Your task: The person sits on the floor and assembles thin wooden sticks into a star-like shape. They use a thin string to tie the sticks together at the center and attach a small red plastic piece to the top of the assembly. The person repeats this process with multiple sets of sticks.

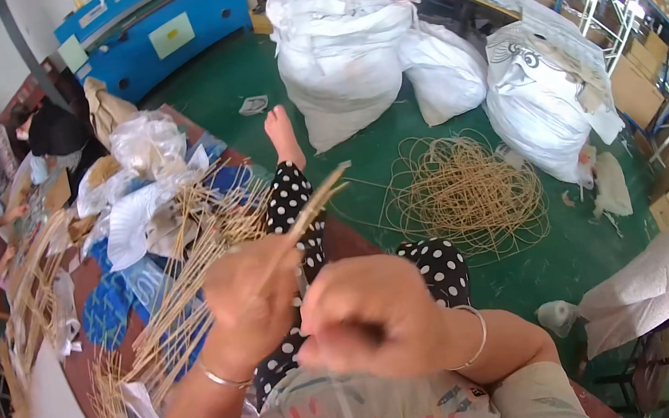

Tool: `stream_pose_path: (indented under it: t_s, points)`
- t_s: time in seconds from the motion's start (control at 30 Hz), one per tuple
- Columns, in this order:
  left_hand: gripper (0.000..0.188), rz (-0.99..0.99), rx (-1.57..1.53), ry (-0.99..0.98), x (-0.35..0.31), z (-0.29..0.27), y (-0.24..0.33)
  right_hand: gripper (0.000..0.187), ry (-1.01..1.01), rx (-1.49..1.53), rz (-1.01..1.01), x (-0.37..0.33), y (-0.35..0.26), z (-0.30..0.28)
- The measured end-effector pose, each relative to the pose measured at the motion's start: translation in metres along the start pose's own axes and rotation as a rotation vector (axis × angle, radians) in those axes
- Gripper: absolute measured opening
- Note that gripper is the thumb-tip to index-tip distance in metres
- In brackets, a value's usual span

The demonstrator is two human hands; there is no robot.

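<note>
My left hand (251,306) is closed around a thin bamboo stick (309,209) that points up and to the right. Just to its right, my right hand (369,317) is clenched close to my chest, with a dark gap between the fingers; whether it pinches anything is hidden. Both wrists wear thin silver bangles. Below my hands are my legs in black trousers with white dots (291,203), one bare foot (283,136) stretched out onto the green floor. A heap of bamboo sticks (180,299) lies on the table to my left.
White paper fan faces and blue sheets (127,227) cover the table (83,379) at left. A loose coil of rattan (462,195) lies on the floor. Big white sacks (347,50) stand behind it. Two people (57,132) work at far left. A blue machine (160,29) stands at the back.
</note>
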State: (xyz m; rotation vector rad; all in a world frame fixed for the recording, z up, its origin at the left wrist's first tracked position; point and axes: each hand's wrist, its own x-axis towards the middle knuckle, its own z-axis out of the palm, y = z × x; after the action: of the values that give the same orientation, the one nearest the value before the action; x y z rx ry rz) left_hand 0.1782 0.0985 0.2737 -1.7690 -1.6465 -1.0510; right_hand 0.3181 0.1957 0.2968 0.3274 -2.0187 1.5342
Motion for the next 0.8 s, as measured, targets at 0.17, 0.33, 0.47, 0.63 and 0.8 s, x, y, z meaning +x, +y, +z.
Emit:
stream_pose_path:
  t_s: [0.17,0.33,0.47,0.63,0.8]
  points:
    - [0.011,0.011,-0.201,-0.116,0.021,-0.034,0.032,0.033,0.043,0.952,0.083,-0.014,-0.029,0.010]
    - [0.014,-0.044,-0.695,0.082,0.015,-0.045,0.049,0.036,-0.412,0.843,-0.555,-0.015,-0.008,0.020]
    - [0.014,0.053,-0.621,0.121,0.015,-0.039,0.049,0.029,0.204,-0.400,-0.224,-0.018,-0.046,0.002]
    - [0.014,0.140,-0.342,-0.102,0.013,-0.034,0.033,0.012,0.164,-0.339,-0.179,-0.006,-0.008,0.002]
    - [0.013,0.010,-0.163,0.046,-0.005,0.020,0.011,0.006,0.384,-0.069,0.118,-0.012,0.056,0.007]
